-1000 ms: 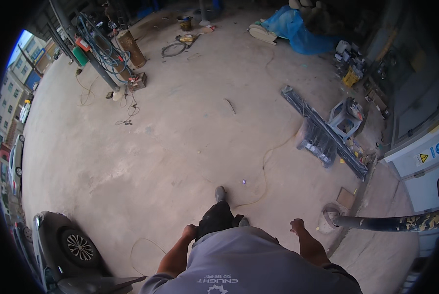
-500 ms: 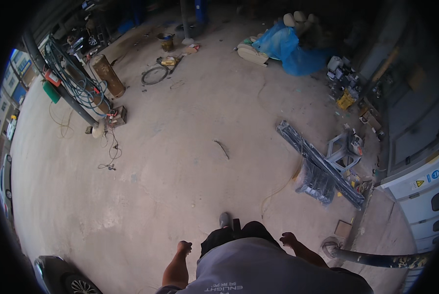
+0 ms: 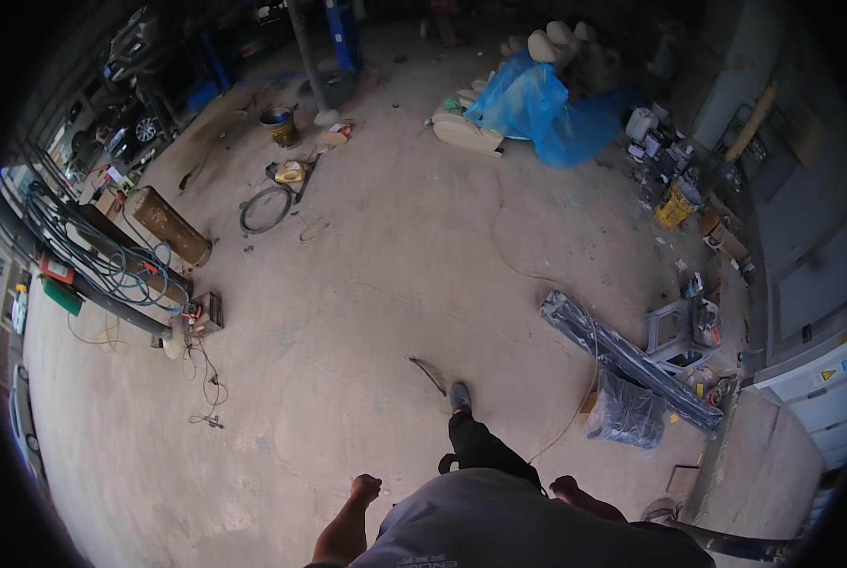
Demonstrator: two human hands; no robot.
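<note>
My left hand (image 3: 366, 488) hangs beside my body with its fingers curled in, and nothing shows in it. On the other side my right hand (image 3: 564, 488) is also curled closed, small and partly blurred, with no object visible in it. Neither hand touches anything around it. Between them one foot in a grey shoe (image 3: 459, 398) is stretched forward on the concrete floor. A thin dark strip (image 3: 428, 375) lies just left of that shoe.
Plastic-wrapped long parts (image 3: 632, 360) and a grey step stool (image 3: 670, 331) lie at right. Brown gas cylinders (image 3: 168, 227) with hoses stand left. Cream car seats (image 3: 471, 133) under blue plastic sheeting (image 3: 528, 104), a bucket (image 3: 280, 125) and a hose coil (image 3: 266, 209) are farther off.
I have walked forward: the dark strip, wrapped parts and cylinders now sit lower in view. A leg has swung out ahead. Both hands stay low at my sides, still closed.
</note>
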